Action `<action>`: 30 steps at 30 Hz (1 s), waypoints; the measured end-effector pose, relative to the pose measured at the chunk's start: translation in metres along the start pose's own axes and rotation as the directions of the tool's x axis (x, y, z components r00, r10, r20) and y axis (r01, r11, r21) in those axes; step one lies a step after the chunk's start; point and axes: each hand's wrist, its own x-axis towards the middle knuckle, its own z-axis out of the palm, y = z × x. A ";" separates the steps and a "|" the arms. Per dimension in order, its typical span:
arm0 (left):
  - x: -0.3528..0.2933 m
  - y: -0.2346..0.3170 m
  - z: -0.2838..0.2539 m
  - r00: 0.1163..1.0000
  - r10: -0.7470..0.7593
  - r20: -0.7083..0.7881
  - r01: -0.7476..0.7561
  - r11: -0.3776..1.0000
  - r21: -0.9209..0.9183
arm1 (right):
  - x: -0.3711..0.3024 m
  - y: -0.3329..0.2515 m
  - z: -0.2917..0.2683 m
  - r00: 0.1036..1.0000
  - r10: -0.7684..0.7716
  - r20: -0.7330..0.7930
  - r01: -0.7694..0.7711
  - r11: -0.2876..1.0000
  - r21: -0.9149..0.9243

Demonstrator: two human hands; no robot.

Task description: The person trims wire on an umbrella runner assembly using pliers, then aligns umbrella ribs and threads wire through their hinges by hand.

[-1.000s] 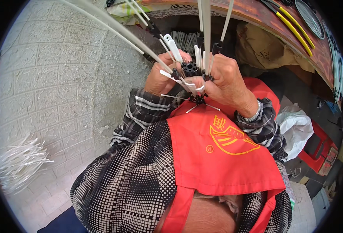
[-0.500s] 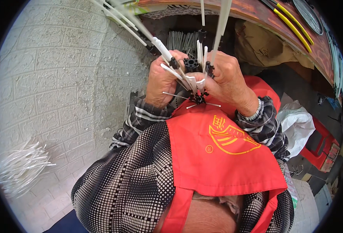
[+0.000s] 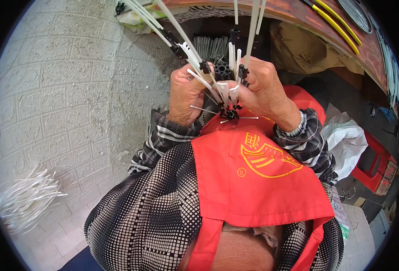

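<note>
Both my hands are closed around what looks like an umbrella frame, with long white ribs (image 3: pixel 252 34) and black plastic joints. My left hand (image 3: pixel 185 94) grips it from the left, its fingertips partly hidden behind the ribs. From the right, my right hand (image 3: pixel 266 88) holds it, the thumb pressed toward short white flat pieces (image 3: pixel 224 90) in the middle. A black notched hub (image 3: pixel 222 70) shows between the hands. Below it, nearer my body, sits a second black hub (image 3: pixel 229 114) with thin white rods sticking out sideways. Several ribs fan upward past the view's top edge.
A wooden table (image 3: pixel 294 20) curves across the top right, with yellow-handled pliers (image 3: pixel 337 27) on it. Bundled rods (image 3: pixel 211 47) stand beyond my hands. White strips (image 3: pixel 28 198) lie at lower left by a pale brick-patterned surface. A white bag (image 3: pixel 346 142) and red plastic stool (image 3: pixel 373 165) are at right.
The ribs at upper left have shifted and look less blurred, with more of their black joints showing. My hands keep their hold in nearly the same place.
</note>
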 end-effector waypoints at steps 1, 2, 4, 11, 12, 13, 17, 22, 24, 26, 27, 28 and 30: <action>-0.001 0.000 0.001 1.000 0.010 -0.006 -0.010 1.000 -0.017 | 0.000 -0.001 0.000 1.000 0.003 0.003 -0.003 1.000 -0.015; -0.001 0.000 0.002 1.000 0.019 -0.012 -0.020 0.999 -0.035 | 0.001 -0.003 -0.001 1.000 0.004 0.001 -0.004 1.000 -0.015; -0.001 -0.001 0.001 1.000 0.014 -0.014 -0.015 0.999 -0.031 | 0.001 -0.008 -0.004 0.999 0.035 0.018 -0.035 0.999 0.024; -0.001 0.002 -0.003 0.998 -0.056 0.036 0.058 0.996 -0.067 | 0.002 -0.008 -0.008 0.997 0.066 0.039 -0.068 0.995 0.067; -0.001 0.001 -0.004 0.998 -0.057 0.038 0.059 0.996 -0.066 | 0.002 -0.007 -0.007 0.996 0.069 0.057 -0.073 0.994 0.084; 0.000 -0.001 -0.006 0.998 -0.024 0.052 0.028 0.996 -0.081 | 0.002 -0.007 -0.007 0.995 0.071 0.075 -0.079 0.992 0.101; 0.000 -0.003 -0.011 0.983 0.055 0.177 -0.049 0.998 -0.037 | 0.002 -0.010 -0.011 0.996 0.041 0.074 -0.048 0.994 0.099; -0.005 -0.002 0.001 0.965 0.137 0.224 -0.149 0.988 0.036 | 0.002 -0.009 -0.016 0.992 0.058 0.112 -0.074 0.986 0.150; -0.008 -0.006 0.006 0.973 0.139 0.183 -0.137 0.990 -0.022 | 0.002 -0.005 -0.012 0.995 0.038 0.088 -0.053 0.984 0.173; -0.009 -0.008 0.008 0.980 0.136 0.147 -0.125 0.989 -0.085 | 0.001 -0.003 -0.014 0.998 0.020 0.063 -0.032 0.981 0.190; -0.010 -0.008 0.009 0.989 0.090 0.118 -0.076 0.990 -0.116 | 0.002 -0.002 -0.016 0.995 0.034 0.091 -0.050 0.984 0.172; -0.011 -0.007 0.011 0.995 0.043 0.092 -0.029 0.988 -0.149 | 0.003 -0.002 -0.018 0.992 0.049 0.119 -0.067 0.986 0.154; -0.013 -0.003 0.017 0.990 0.092 0.105 -0.078 0.988 -0.132 | 0.006 -0.009 -0.020 0.988 0.094 0.123 -0.117 0.974 0.196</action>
